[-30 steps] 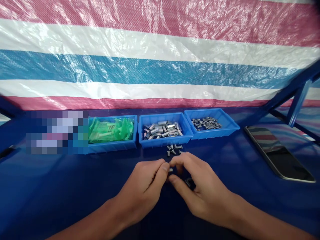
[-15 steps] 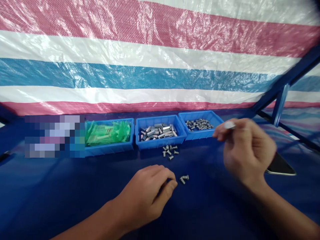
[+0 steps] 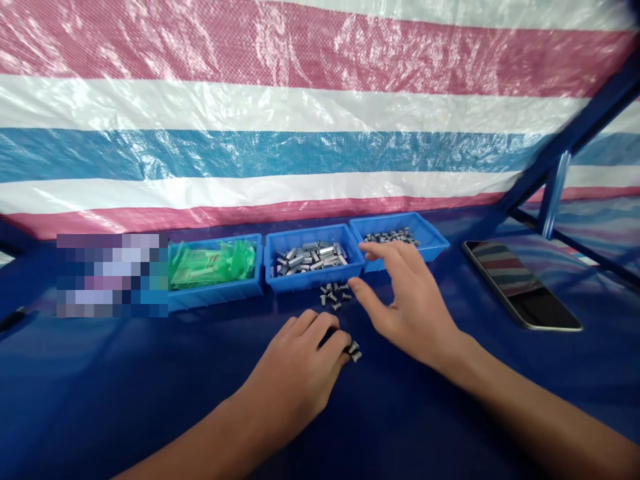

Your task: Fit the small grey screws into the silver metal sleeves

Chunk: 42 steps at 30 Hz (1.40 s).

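My left hand [image 3: 303,365] is low over the blue table, fingers curled and thumb pressed in. Its fingertips close on a small group of short metal screws [image 3: 355,351], partly hidden by the fingers. To the right, my right hand [image 3: 413,303] is open and holds nothing, thumb and fingers spread. It hovers in front of the right blue bin [image 3: 430,248], hiding part of its near side. Several loose screws [image 3: 334,295] lie just left of the right thumb. Behind them stands the middle blue bin [image 3: 300,283], holding hexagonal metal standoffs [image 3: 313,257].
Small metal parts [image 3: 393,237] fill part of the right bin. A left blue bin [image 3: 220,295] contains green plastic packets [image 3: 213,263]. A phone [image 3: 523,287] lies at right, near a blue metal frame [image 3: 555,190]. Striped sheeting [image 3: 300,153] hangs behind; a pixelated patch covers the left.
My right hand has come left and opened; the blurred silvery thing it held is gone from it. The phone is uncovered. My left fingertips now meet the nearer screws.
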Available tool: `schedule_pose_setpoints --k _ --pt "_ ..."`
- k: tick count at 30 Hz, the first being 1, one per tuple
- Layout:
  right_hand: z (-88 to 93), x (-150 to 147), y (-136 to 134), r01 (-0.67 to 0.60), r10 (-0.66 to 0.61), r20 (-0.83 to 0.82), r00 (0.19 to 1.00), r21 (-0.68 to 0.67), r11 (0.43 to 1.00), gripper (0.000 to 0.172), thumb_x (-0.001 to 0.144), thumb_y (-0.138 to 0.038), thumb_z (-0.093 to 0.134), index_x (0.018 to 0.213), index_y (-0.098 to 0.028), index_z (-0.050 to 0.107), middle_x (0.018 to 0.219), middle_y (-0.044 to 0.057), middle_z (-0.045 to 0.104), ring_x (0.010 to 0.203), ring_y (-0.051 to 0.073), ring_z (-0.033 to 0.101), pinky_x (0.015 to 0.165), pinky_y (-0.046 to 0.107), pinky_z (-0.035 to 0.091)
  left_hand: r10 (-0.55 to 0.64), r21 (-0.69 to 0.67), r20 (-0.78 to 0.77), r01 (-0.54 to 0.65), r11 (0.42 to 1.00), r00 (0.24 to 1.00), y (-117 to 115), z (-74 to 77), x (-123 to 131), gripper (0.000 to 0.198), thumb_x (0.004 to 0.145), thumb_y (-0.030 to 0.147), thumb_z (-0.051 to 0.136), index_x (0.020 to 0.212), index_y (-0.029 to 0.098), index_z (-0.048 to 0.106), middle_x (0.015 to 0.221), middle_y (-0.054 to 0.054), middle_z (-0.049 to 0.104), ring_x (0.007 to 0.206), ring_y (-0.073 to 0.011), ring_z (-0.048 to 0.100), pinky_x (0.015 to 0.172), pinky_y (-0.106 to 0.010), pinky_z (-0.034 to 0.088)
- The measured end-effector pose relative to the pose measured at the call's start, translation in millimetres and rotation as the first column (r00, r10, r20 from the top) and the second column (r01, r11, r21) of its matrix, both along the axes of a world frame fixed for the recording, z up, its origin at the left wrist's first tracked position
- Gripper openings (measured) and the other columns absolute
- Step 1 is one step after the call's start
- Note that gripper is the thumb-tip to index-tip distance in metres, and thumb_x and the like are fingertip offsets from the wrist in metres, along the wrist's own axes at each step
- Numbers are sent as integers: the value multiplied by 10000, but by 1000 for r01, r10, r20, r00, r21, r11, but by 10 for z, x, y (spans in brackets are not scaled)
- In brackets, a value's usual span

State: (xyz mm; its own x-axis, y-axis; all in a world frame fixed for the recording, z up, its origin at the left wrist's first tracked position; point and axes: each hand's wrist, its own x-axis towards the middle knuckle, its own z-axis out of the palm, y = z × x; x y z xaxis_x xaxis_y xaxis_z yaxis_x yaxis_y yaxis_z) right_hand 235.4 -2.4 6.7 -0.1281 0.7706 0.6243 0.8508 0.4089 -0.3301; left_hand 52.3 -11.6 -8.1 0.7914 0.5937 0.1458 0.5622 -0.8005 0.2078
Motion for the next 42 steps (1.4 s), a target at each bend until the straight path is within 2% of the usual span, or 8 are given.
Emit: schedule_pose_setpoints --k 13,19,21,24,26,29,35,42 --pt "-52 -71 -29 -103 77 -197 977 -122 987 213 861 -239 505 1064 -200 557 837 42 608 812 187 557 703 325 457 -197 -53 60 200 978 979 -226 -11 102 182 910 169 411 991 172 574 956 -60 604 840 -198 533 721 -339 451" --pt "-60 -110 -89 -194 160 -209 965 -158 968 178 861 -209 495 1024 -205 567 804 32 613 801 177 572 683 310 471 -45 -215 290 111 970 956 -57 -26 -25 218 856 50 380 915 145 567 890 -70 586 784 -165 546 717 -293 476" --pt "-53 -119 -112 -230 198 -206 958 -145 962 174 858 -202 498 1020 -207 559 803 29 615 785 171 573 687 313 471 157 -395 460 43 918 874 21 9 -63 167 868 85 409 912 166 549 890 -49 575 767 -137 558 698 -255 481" --pt "-44 -140 -141 -353 328 -150 933 -197 914 192 847 -195 517 1037 -206 538 855 38 621 796 171 566 699 317 472 497 -717 515 32 697 698 112 49 -80 39 867 162 481 893 176 506 817 -11 566 724 -119 584 654 -231 494" --pt "-48 -160 -156 -400 391 -91 916 -281 872 168 853 -189 513 1020 -201 536 874 44 619 799 176 553 709 329 464 612 -826 493 113 552 618 142 51 -77 56 863 191 506 911 176 483 800 -1 569 728 -119 601 656 -230 504" --pt "-70 -185 -170 -379 392 -36 919 -351 856 84 875 -187 487 938 -195 542 842 39 607 773 178 531 690 330 445 656 -854 500 193 484 565 142 31 -73 124 865 206 514 977 179 468 822 -5 582 729 -113 606 680 -239 509" --pt "-88 -194 -169 -334 334 -59 941 -333 882 94 860 -141 478 869 -193 556 774 25 607 709 156 532 634 290 409 600 -816 508 121 566 618 77 -9 -76 152 895 228 480 1041 195 456 846 -17 595 796 -132 619 716 -251 523" --pt "-73 -263 -185 -344 252 -254 934 -446 826 262 922 -192 385 675 -192 472 616 -26 531 564 102 482 521 237 347 173 -290 634 24 957 754 11 -32 -130 290 857 58 465 1086 230 509 1036 -52 537 928 -145 564 806 -261 499"
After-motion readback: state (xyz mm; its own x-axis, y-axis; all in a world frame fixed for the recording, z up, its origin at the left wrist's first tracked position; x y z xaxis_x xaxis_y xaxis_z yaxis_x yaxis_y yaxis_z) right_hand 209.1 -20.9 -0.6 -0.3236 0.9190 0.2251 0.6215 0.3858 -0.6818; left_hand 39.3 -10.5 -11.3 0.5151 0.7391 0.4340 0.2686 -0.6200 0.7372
